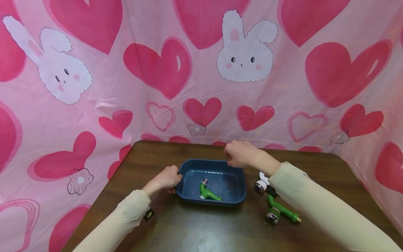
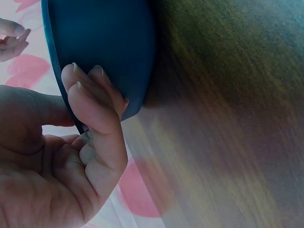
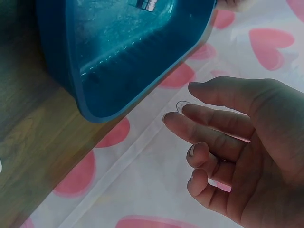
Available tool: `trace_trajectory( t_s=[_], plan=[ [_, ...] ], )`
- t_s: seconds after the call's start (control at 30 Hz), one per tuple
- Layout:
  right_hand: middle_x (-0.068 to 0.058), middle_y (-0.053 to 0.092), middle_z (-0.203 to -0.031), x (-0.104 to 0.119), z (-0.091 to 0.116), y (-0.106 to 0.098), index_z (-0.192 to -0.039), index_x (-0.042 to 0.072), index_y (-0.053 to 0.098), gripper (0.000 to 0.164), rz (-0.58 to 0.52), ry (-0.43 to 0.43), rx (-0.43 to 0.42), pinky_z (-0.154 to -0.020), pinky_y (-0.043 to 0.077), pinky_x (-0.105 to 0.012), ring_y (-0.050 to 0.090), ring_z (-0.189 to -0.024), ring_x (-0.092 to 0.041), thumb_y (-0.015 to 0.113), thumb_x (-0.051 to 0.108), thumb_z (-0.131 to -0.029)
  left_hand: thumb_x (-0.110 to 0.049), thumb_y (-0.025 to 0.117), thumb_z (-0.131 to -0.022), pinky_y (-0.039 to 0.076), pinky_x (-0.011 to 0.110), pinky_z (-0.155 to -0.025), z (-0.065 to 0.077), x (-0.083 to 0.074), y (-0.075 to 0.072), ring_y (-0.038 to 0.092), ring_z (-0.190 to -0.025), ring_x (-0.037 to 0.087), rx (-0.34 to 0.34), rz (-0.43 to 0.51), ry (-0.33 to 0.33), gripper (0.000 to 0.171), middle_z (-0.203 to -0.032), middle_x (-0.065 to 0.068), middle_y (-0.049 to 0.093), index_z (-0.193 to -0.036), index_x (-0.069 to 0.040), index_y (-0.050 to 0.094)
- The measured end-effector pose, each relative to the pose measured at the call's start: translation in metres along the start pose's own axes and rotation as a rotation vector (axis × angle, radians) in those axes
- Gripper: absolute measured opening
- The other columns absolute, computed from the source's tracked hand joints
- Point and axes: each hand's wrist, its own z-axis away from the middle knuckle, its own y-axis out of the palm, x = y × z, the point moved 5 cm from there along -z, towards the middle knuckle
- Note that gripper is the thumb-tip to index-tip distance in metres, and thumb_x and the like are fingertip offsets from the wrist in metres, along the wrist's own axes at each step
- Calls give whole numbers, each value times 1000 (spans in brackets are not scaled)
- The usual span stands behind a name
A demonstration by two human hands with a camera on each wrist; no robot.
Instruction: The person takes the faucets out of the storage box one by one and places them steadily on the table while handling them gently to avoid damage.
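Observation:
A blue rectangular plastic basin stands on the table. My left hand grips its left rim, thumb over the edge and fingers curled against the outer wall. Inside the basin lies a green tap with a metal tip. My right hand is raised over the basin's far right corner. In the right wrist view its thumb is apart from the loosely bent fingers. A thin curved outline shows at those fingertips; whether it is a held thing or part of the cloth behind, I cannot tell.
Right of the basin, a second green tap with a round metal end lies on the brown wooden table. A white tap lies behind it, partly hidden by my right sleeve. A pink cloth with hearts and rabbits hangs around the table.

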Motion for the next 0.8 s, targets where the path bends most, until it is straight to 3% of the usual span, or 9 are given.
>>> trace_trajectory(
  t_s=[0.03, 0.17, 0.23, 0.27, 0.6, 0.7, 0.8],
  plan=[
    [5, 64, -76, 1, -1, 0, -93, 14, 76, 14, -1, 0, 4, -61, 55, -31, 59, -69, -15, 85, 23, -88, -10, 53, -107, 59, 33, -47, -13, 15, 6, 67, -47, 20, -2, -9, 32, 22, -67, 15, 66, -93, 3, 63],
    [6, 63, -74, 3, -7, 1, -90, 15, 74, 13, 6, -6, 5, -59, 54, -31, 59, -67, -15, 84, 23, -88, -10, 53, -107, 60, 34, -48, -13, 15, 5, 67, -48, 21, 0, -7, 34, 23, -66, 15, 66, -91, 3, 64],
    [6, 63, -73, 4, -10, 2, -89, 15, 74, 13, 5, -9, 8, -59, 54, -32, 59, -67, -16, 84, 23, -88, -10, 53, -107, 59, 33, -47, -12, 14, 5, 67, -47, 20, -10, -16, 37, 24, -66, 14, 65, -90, 3, 64],
    [5, 64, -73, 5, -11, 2, -88, 15, 74, 13, 7, -14, 7, -59, 55, -32, 59, -67, -16, 84, 23, -87, -7, 53, -106, 59, 34, -47, 1, -1, -1, 67, -47, 21, -12, -10, 4, 23, -64, 15, 65, -88, 3, 64],
    [3, 65, -79, 12, -20, 13, -92, 12, 76, 16, 28, -20, 37, -63, 57, -37, 62, -72, -18, 85, 24, -87, -7, 53, -106, 58, 32, -45, 4, -4, -1, 65, -45, 19, -31, -14, 9, 21, -63, 13, 64, -88, 1, 62],
    [3, 65, -79, 15, -24, 15, -95, 11, 77, 18, 25, -27, 54, -63, 57, -35, 61, -71, -17, 86, 25, -87, -7, 55, -105, 59, 35, -46, -5, 5, 1, 67, -47, 23, -20, 7, 15, 20, -65, 15, 64, -89, 2, 62],
    [3, 66, -79, 18, -26, 16, -97, 10, 77, 21, 33, -37, 62, -64, 57, -35, 61, -72, -17, 86, 26, -87, -11, 54, -106, 59, 36, -45, -29, 31, 10, 68, -47, 24, 3, 9, 42, 21, -66, 16, 64, -91, 2, 63]
  ],
)
